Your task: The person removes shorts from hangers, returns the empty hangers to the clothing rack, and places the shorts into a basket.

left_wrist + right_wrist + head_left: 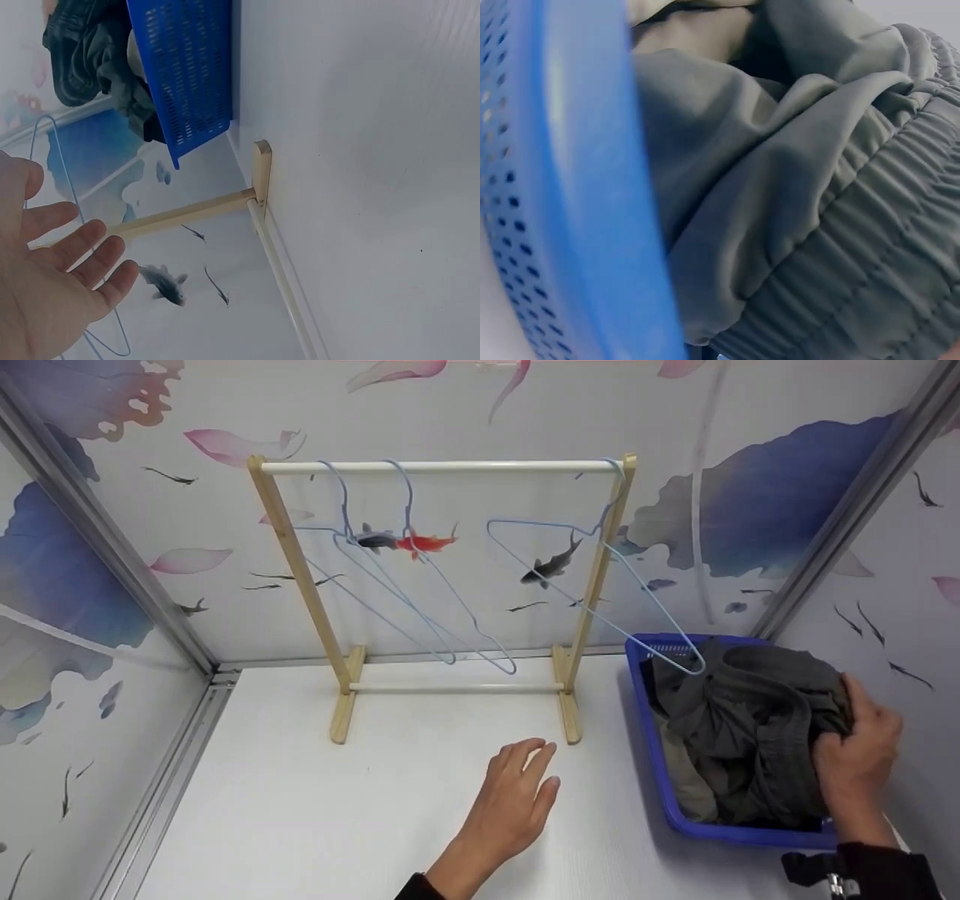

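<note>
At the right, my right hand (859,757) grips the edge of dark grey pants (772,750), thumb on the near side and fingers behind. The pants, with a gathered elastic waistband (862,247), are bunched over the blue plastic basket (658,765). Beneath them a beige cloth (686,772) shows inside the basket. My left hand (514,802) hovers over the white table with fingers loosely bent and holds nothing. In the left wrist view the left palm (45,300) faces up and the fingers are spread. Only a sliver of the right hand shows in its wrist view.
Behind the hands stands a wooden rack with a white top rail (480,467). Two blue wire hangers (409,499) hang at its left. Another hanger (536,522) hangs by the right post (600,577), its lower corner reaching over the basket. Printed panels wall the table (300,810).
</note>
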Action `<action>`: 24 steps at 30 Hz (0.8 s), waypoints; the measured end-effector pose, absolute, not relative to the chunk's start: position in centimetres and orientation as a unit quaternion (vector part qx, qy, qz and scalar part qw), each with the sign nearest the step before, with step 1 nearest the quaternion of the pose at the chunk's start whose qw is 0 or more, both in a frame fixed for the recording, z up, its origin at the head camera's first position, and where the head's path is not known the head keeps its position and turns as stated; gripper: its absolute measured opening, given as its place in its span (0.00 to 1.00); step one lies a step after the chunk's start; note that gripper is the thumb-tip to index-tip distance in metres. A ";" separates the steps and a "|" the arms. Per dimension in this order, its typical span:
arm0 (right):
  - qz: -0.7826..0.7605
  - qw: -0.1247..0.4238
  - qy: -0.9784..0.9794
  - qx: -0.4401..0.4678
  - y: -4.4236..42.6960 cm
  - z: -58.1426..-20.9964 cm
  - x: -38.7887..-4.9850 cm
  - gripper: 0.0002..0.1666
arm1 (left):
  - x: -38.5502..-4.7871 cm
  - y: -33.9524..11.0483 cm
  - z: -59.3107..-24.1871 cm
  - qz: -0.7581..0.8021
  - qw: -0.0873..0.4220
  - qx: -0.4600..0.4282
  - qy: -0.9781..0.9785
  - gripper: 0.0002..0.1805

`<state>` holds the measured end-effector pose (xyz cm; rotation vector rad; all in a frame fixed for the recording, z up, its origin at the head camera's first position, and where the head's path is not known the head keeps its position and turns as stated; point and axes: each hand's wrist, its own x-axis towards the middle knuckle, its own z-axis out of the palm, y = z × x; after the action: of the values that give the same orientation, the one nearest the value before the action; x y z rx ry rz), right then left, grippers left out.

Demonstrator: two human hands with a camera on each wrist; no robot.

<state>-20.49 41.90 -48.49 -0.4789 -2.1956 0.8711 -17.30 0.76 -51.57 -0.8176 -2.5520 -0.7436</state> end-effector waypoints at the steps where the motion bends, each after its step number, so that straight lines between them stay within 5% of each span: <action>1: 0.332 0.355 -0.856 -0.175 41.9 -48.7 -20.4 0.50 | -17.3 0.8 -51.6 -0.260 0.180 -0.290 -0.903 0.25; 11: 0.273 0.351 -0.896 -0.009 41.7 -50.7 -20.1 0.54 | -17.2 1.4 -52.2 -0.252 0.190 -0.300 -0.900 0.24; 24: 0.192 0.321 -0.926 0.050 41.6 -52.6 -20.5 0.50 | -17.7 2.6 -53.5 -0.205 0.190 -0.309 -0.909 0.24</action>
<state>-20.53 41.60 -52.64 0.1312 -2.4329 0.5056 -17.66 2.57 -53.47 -0.8690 -2.5556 -0.5764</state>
